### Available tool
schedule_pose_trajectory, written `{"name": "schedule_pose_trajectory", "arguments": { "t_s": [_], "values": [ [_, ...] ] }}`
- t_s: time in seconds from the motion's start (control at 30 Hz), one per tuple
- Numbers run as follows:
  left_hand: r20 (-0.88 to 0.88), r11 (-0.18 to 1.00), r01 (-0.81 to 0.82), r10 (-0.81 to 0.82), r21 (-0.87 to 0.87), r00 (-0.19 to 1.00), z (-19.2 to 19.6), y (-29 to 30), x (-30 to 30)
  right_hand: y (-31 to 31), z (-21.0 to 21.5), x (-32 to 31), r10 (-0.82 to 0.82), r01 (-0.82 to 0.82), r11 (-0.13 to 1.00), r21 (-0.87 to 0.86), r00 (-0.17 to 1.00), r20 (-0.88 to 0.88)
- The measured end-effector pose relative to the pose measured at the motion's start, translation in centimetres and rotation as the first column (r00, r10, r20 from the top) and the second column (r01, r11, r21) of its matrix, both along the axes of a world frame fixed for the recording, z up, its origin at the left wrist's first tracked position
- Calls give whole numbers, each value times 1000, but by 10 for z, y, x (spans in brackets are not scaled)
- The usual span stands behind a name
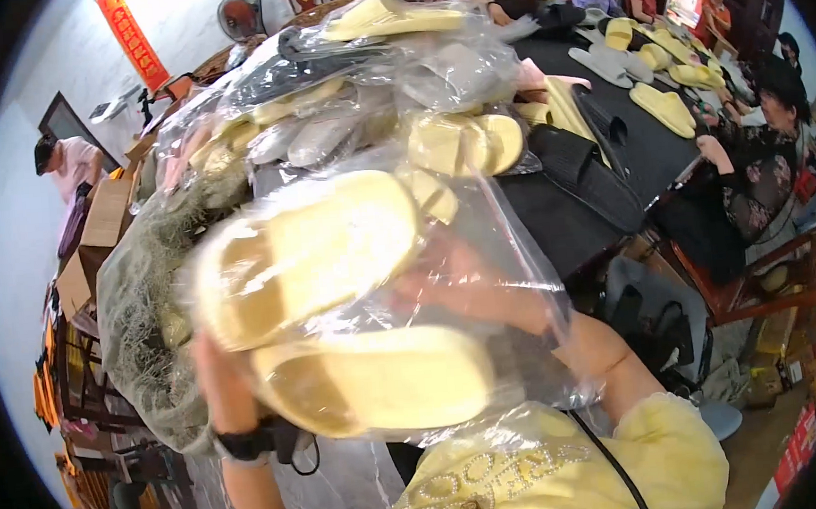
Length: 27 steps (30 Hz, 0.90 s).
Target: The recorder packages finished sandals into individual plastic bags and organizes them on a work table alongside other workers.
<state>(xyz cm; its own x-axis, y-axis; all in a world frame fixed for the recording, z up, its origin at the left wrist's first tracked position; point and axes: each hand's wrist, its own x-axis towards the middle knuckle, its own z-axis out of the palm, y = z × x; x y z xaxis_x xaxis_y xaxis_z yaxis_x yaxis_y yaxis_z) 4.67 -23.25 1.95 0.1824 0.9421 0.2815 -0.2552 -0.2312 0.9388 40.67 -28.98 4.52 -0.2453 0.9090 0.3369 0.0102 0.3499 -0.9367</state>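
Observation:
A pair of yellow slippers is held up in front of me in a clear plastic bag (532, 274). The upper slipper (331, 241) is tilted, and the lower slipper (407, 377) lies nearly level beneath it. My left hand (223, 381) grips the slippers at their left ends, with a dark band on its wrist. My right hand (447, 275) reaches in from the right and shows through the clear film by the upper slipper. Its fingers are blurred and partly covered, so whether it is inside the bag or behind it is unclear.
Bagged slippers are heaped beyond, including a grey pair (448, 77) and a yellow pair (466, 143). A greenish mesh sack (152, 320) bulges at left. Black slippers (582, 171) lie on the dark table (538, 217). Several people sit around its far and right sides; a wooden chair (760, 277) stands right.

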Motion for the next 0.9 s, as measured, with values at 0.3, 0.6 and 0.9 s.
{"name": "schedule_pose_trajectory", "arguments": {
  "t_s": [0.3, 0.6, 0.9],
  "values": [
    [-317, 857, -417, 322, -304, 892, -68, 6, 92, -33, -90, 90, -511, 342, 766, -544, 838, -192],
    [-717, 814, -530, 516, 239, 469, -72, -124, 92, -42, -88, 185, -781, 674, 538, 506, 172, 601],
    [-794, 916, -383, 319, 118, 518, -85, -128, 102, 11, -107, 281, -276, 486, 805, 340, -201, 940]
  ]
}}
